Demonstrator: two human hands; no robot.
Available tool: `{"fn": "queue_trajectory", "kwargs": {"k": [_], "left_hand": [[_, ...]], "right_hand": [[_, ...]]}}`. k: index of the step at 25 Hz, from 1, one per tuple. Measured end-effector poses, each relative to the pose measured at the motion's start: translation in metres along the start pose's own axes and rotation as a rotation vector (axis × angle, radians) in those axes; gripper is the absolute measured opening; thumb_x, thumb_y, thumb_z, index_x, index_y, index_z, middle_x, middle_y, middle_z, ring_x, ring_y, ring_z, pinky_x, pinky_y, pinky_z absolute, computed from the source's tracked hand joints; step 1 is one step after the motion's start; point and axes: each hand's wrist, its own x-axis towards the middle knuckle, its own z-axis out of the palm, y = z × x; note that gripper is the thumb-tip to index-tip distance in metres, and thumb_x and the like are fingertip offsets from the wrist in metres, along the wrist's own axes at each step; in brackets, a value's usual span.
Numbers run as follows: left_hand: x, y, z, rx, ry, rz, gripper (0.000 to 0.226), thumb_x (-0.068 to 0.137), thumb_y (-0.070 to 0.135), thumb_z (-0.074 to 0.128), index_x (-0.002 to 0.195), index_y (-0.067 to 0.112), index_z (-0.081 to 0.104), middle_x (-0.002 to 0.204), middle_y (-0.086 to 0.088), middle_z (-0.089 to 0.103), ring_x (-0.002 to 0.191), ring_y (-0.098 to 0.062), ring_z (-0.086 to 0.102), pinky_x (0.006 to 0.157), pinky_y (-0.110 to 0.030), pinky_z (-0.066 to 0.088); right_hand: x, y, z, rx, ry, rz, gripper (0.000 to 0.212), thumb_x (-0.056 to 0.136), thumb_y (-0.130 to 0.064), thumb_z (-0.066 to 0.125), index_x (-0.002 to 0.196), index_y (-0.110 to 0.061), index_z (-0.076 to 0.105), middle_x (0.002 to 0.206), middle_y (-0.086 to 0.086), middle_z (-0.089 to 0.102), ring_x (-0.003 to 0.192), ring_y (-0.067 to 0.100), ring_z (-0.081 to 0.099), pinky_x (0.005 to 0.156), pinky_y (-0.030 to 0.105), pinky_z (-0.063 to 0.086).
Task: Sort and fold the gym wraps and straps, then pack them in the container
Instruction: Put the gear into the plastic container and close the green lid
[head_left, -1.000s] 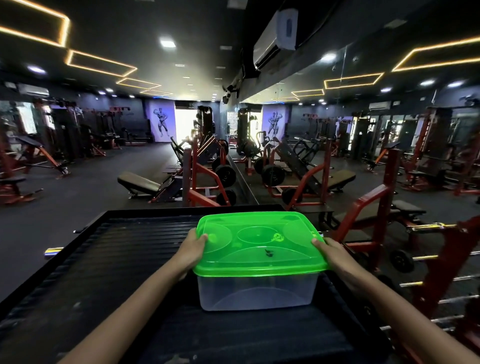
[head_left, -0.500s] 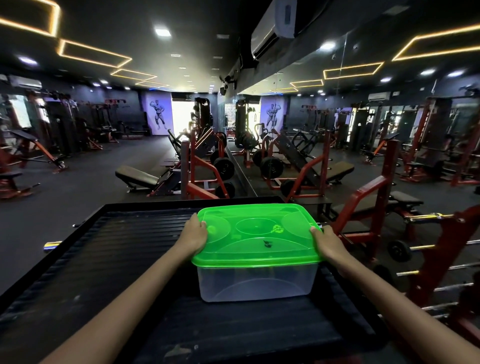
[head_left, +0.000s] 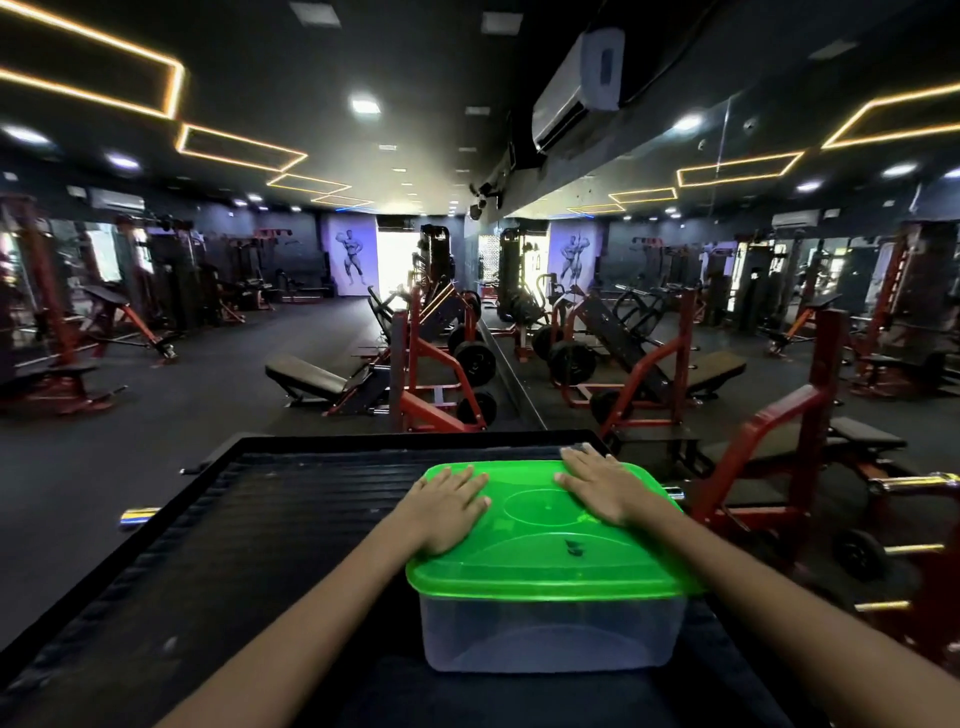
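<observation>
A clear plastic container (head_left: 550, 636) with a bright green lid (head_left: 550, 566) stands on a black ribbed platform (head_left: 270, 530), right of its middle. My left hand (head_left: 449, 506) lies flat on the lid's left part, fingers straight. Flat on the lid's far right part lies my right hand (head_left: 605, 486), fingers spread. Through the clear wall the container looks empty; no wraps or straps show anywhere.
The platform has a raised black rim (head_left: 395, 439). Red-framed gym benches and weight racks (head_left: 774, 452) stand close on the right, and more machines (head_left: 431, 364) beyond the far edge. A bar end (head_left: 137, 515) sticks out at the platform's left.
Both hands have moved from gripping the lid's side edges to lying flat on top of the lid. The container now sits closer to me in view.
</observation>
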Motion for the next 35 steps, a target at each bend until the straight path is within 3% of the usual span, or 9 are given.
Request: {"fn": "queue_trajectory", "kwargs": {"k": [2, 8, 13, 17, 25, 27, 30, 32, 35], "left_hand": [[0.001, -0.003, -0.001, 0.008, 0.011, 0.004, 0.052, 0.102, 0.04, 0.014, 0.15, 0.023, 0.005, 0.159, -0.001, 0.0, 0.146, -0.022, 0.0, 0.119, -0.043, 0.003], [0.016, 0.036, -0.009, 0.035, 0.015, -0.221, 0.059, 0.098, 0.047, 0.021, 0.148, 0.016, 0.015, 0.156, -0.011, 0.009, 0.141, -0.036, 0.013, 0.112, -0.059, 0.013], [0.036, 0.058, 0.0, 0.046, 0.137, -0.261, 0.075, 0.092, 0.064, 0.017, 0.149, 0.014, 0.014, 0.158, -0.009, 0.005, 0.144, -0.034, 0.008, 0.113, -0.058, 0.006], [0.042, 0.05, 0.003, 0.049, 0.1, -0.176, 0.076, 0.094, 0.062, 0.014, 0.15, 0.011, 0.01, 0.158, -0.009, 0.009, 0.145, -0.028, 0.007, 0.116, -0.053, 0.004], [0.047, 0.053, 0.01, 0.023, 0.146, -0.193, 0.077, 0.093, 0.062, 0.017, 0.149, 0.01, 0.012, 0.157, -0.01, 0.012, 0.145, -0.03, 0.008, 0.116, -0.054, 0.005], [0.05, 0.05, 0.006, -0.048, 0.164, -0.159, 0.075, 0.093, 0.061, 0.025, 0.147, 0.009, 0.021, 0.155, -0.009, 0.021, 0.143, -0.029, 0.016, 0.116, -0.051, 0.009], [0.05, 0.022, -0.003, -0.205, 0.238, -0.127, 0.054, 0.092, 0.047, 0.044, 0.129, 0.008, 0.049, 0.136, -0.013, 0.049, 0.124, -0.027, 0.045, 0.106, -0.037, 0.035], [0.05, -0.007, -0.007, -0.264, 0.256, -0.26, 0.047, 0.095, 0.043, 0.042, 0.115, 0.003, 0.058, 0.122, -0.016, 0.058, 0.112, -0.028, 0.053, 0.095, -0.035, 0.042], [0.053, -0.021, -0.01, -0.284, 0.136, -0.454, 0.05, 0.101, 0.032, 0.027, 0.124, -0.005, 0.052, 0.132, -0.023, 0.051, 0.121, -0.035, 0.049, 0.1, -0.039, 0.04]], "right_hand": [[0.003, 0.003, 0.015, -0.042, -0.089, 0.042, 0.058, 0.101, -0.043, 0.017, 0.15, -0.014, 0.006, 0.159, 0.005, 0.005, 0.146, 0.018, 0.001, 0.117, 0.036, 0.0], [-0.001, 0.0, 0.013, -0.037, -0.014, 0.064, 0.059, 0.1, -0.047, 0.02, 0.15, -0.015, 0.015, 0.158, 0.004, 0.013, 0.146, 0.018, 0.009, 0.117, 0.04, 0.004], [-0.003, 0.012, 0.012, -0.023, 0.087, 0.51, 0.07, 0.094, -0.056, 0.023, 0.145, -0.008, 0.027, 0.153, 0.014, 0.025, 0.141, 0.035, 0.019, 0.112, 0.059, 0.006], [0.002, 0.022, 0.003, 0.069, -0.013, 0.495, 0.067, 0.094, -0.055, 0.022, 0.145, -0.012, 0.023, 0.15, 0.02, 0.028, 0.134, 0.037, 0.034, 0.107, 0.046, 0.028], [0.032, 0.025, -0.002, 0.065, 0.088, 0.642, 0.046, 0.09, -0.031, 0.037, 0.125, -0.007, 0.055, 0.134, 0.014, 0.054, 0.121, 0.029, 0.053, 0.095, 0.033, 0.041], [0.032, 0.025, -0.002, 0.047, 0.107, 0.651, 0.046, 0.089, -0.031, 0.037, 0.124, -0.008, 0.056, 0.133, 0.013, 0.055, 0.119, 0.029, 0.054, 0.094, 0.032, 0.041], [0.029, 0.023, -0.001, 0.053, 0.113, 0.66, 0.045, 0.09, -0.031, 0.037, 0.123, -0.008, 0.056, 0.132, 0.013, 0.055, 0.118, 0.028, 0.054, 0.093, 0.032, 0.041], [0.029, 0.023, 0.0, 0.044, 0.116, 0.663, 0.045, 0.09, -0.031, 0.036, 0.123, -0.008, 0.056, 0.131, 0.013, 0.056, 0.117, 0.029, 0.054, 0.092, 0.032, 0.041], [0.031, 0.023, -0.001, 0.042, 0.132, 0.664, 0.044, 0.089, -0.031, 0.037, 0.122, -0.008, 0.057, 0.13, 0.012, 0.056, 0.116, 0.028, 0.055, 0.092, 0.032, 0.041]]}}
